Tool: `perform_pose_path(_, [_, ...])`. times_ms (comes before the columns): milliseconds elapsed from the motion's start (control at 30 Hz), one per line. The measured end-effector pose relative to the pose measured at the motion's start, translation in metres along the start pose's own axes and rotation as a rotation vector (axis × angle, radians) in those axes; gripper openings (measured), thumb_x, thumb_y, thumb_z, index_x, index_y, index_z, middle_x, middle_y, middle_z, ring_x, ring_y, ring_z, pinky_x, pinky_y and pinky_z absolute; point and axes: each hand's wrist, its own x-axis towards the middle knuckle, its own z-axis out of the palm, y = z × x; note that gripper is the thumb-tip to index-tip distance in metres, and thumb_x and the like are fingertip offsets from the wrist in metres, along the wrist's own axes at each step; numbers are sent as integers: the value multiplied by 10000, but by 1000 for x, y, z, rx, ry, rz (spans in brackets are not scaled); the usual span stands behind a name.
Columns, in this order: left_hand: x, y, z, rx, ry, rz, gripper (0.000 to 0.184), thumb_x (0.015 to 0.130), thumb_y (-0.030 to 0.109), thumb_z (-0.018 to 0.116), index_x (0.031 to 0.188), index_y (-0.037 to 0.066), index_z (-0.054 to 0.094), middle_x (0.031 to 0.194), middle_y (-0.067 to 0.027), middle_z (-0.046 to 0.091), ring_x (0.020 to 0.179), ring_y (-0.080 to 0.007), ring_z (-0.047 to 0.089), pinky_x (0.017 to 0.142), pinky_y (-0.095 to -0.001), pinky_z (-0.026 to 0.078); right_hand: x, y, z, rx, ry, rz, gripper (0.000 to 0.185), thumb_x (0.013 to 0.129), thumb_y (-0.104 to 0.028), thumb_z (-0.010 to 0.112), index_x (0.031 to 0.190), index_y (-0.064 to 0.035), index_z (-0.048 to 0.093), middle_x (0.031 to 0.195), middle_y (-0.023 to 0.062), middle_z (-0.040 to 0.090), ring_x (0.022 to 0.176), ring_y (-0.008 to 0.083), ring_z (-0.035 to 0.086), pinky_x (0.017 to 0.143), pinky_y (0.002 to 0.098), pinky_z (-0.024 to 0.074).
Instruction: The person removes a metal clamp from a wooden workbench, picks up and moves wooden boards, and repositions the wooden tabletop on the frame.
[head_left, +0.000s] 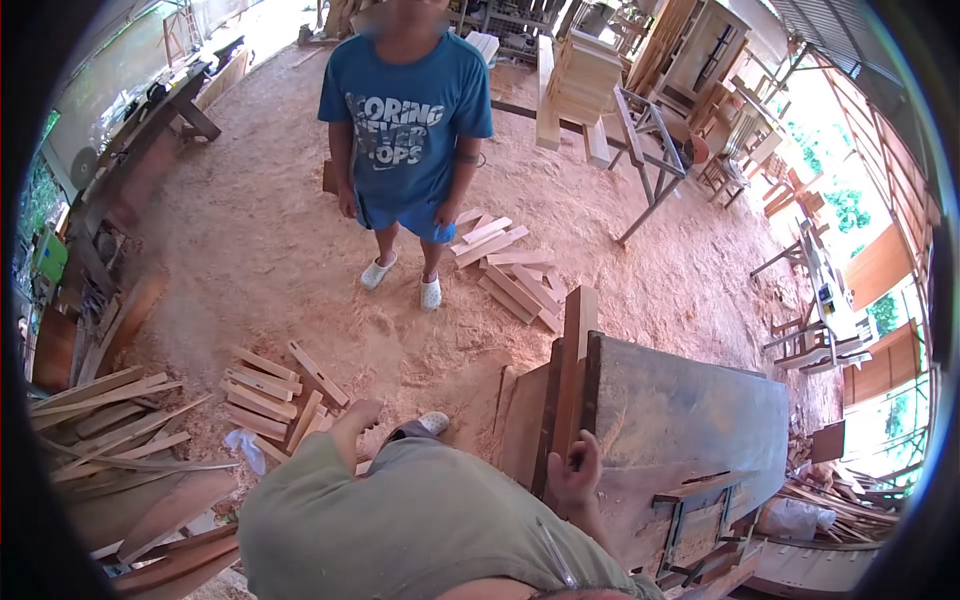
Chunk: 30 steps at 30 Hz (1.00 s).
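My left hand (358,413) hangs low in front of my body, above the sawdust floor and near short cut wood pieces (262,395). Its fingers look loosely extended, and I see nothing held in it. My right hand (575,470) is raised beside the dark worn machine table (690,400), palm partly up. The fingers are bent but apart, with nothing between them. Just beyond that hand, a long squared wooden beam (577,350) runs along the table's near side. Whether the hand touches the table edge, I cannot tell.
A person (405,130) in a blue T-shirt stands facing me. Cut wood blocks (510,270) lie behind that person's feet. Scrap boards (110,430) are heaped at left. Stacked planks (580,80) rest near a metal frame (650,150). A workbench (825,290) stands far right.
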Motion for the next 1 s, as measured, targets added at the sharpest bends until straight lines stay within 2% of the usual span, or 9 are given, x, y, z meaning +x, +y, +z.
perform_pose_path(300, [35, -5, 5, 17, -16, 16, 597, 867, 496, 375, 892, -48, 618, 839, -158, 650, 753, -234, 624, 637, -403, 492, 36, -34, -21, -93, 244, -115, 692, 700, -281, 704, 1241, 16, 391, 1074, 182, 464, 966, 292, 471, 811, 394, 391])
perform_pose_path(367, [127, -45, 6, 34, 204, 209, 624, 865, 513, 360, 844, -49, 631, 791, -168, 652, 700, -244, 628, 657, -380, 498, 53, -70, -20, 117, 251, -7, 720, 723, -330, 695, 1269, 16, 377, 1195, 229, 445, 1090, 338, 458, 890, 428, 371])
perform_pose_path(433, [126, -22, -24, -176, 552, 243, 621, 864, 506, 356, 773, -41, 635, 700, -153, 639, 614, -248, 611, 625, -360, 488, 65, -97, -24, 84, -26, -426, 723, 796, -417, 621, 1316, 5, 347, 1352, 262, 339, 1246, 398, 349, 991, 482, 294])
perform_pose_path(567, [60, 48, -99, -546, 454, 211, 578, 868, 469, 354, 712, -24, 612, 617, -125, 600, 502, -214, 552, 466, -336, 425, 69, -113, -23, -45, -313, -634, 688, 834, -466, 559, 1309, -6, 367, 1381, 254, 307, 1277, 403, 306, 1038, 498, 240])
perform_pose_path(667, [61, 65, -121, -337, 437, 136, 516, 894, 491, 323, 1000, 51, 571, 698, -82, 625, 540, -148, 554, 429, -293, 417, 63, -101, -42, 218, 272, -686, 736, 851, -514, 496, 1352, -18, 284, 1387, 249, 292, 1293, 388, 285, 1069, 484, 212])
perform_pose_path(733, [65, 64, -118, -307, 485, 177, 538, 876, 492, 343, 857, 15, 592, 656, -99, 611, 522, -180, 556, 437, -308, 416, 63, -100, -62, 253, 615, -583, 767, 869, -539, 428, 1378, -17, 189, 1395, 249, 272, 1292, 378, 288, 1077, 469, 217])
perform_pose_path(867, [88, 29, -84, -156, 395, 83, 561, 858, 470, 376, 728, -17, 621, 630, -128, 604, 508, -223, 564, 469, -342, 431, 50, -71, -75, 62, 613, -327, 704, 910, -491, 343, 1397, -25, 143, 1395, 235, 270, 1281, 369, 303, 1074, 480, 221])
perform_pose_path(933, [92, 12, -73, -22, 115, -9, 467, 901, 421, 340, 1147, 61, 507, 882, -155, 640, 613, -236, 586, 517, -383, 464, 54, -91, -70, 79, 627, -430, 680, 902, -484, 372, 1363, -10, 212, 1358, 238, 323, 1241, 371, 355, 1047, 478, 261])
perform_pose_path(1000, [110, -10, -56, 70, 37, -3, 465, 899, 413, 344, 1151, 58, 507, 898, -166, 635, 633, -253, 592, 540, -394, 473, 53, -102, -63, 48, 498, -551, 654, 887, -500, 403, 1282, 18, 352, 1237, 243, 453, 1148, 383, 452, 989, 494, 330])
